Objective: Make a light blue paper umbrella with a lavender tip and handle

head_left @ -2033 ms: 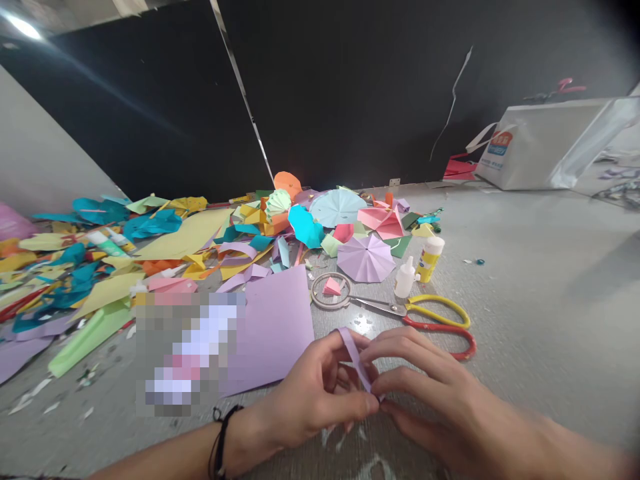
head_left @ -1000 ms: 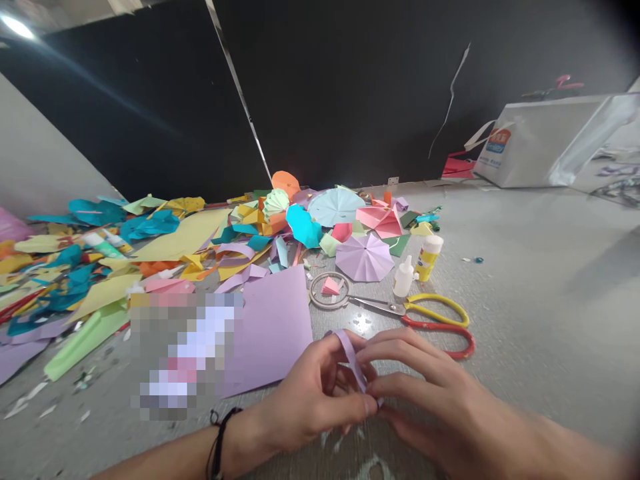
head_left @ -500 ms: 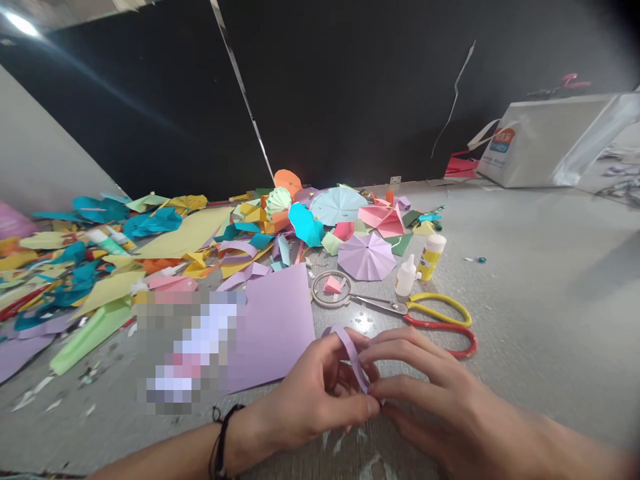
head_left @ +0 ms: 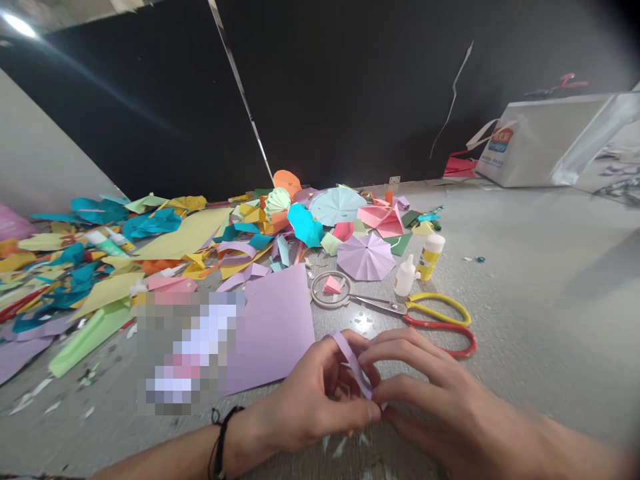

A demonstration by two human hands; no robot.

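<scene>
A narrow purple paper strip [head_left: 351, 360] is curved between my two hands. My left hand [head_left: 313, 393], with a black cord on the wrist, pinches its lower end between thumb and fingers. My right hand [head_left: 435, 387] has its fingertips pressed on the same strip from the right. Beyond my left hand lies a purple sheet [head_left: 277, 327]. Scissors [head_left: 395, 307] with one yellow and one red handle rest just past my right hand, their tips by a round ring [head_left: 313, 290] with pink paper inside. A purple pleated paper disc [head_left: 367, 257] lies behind the scissors.
A small white bottle [head_left: 404, 277] and a yellow glue stick [head_left: 431, 258] stand behind the scissors. Coloured paper scraps [head_left: 185, 233] cover the left and back. A blurred-out object [head_left: 195, 353] lies left of the purple sheet. At the back right is a white bag [head_left: 540, 143].
The purple strip's upper end has shifted slightly within my fingers. Both hands keep nearly the same hold and place.
</scene>
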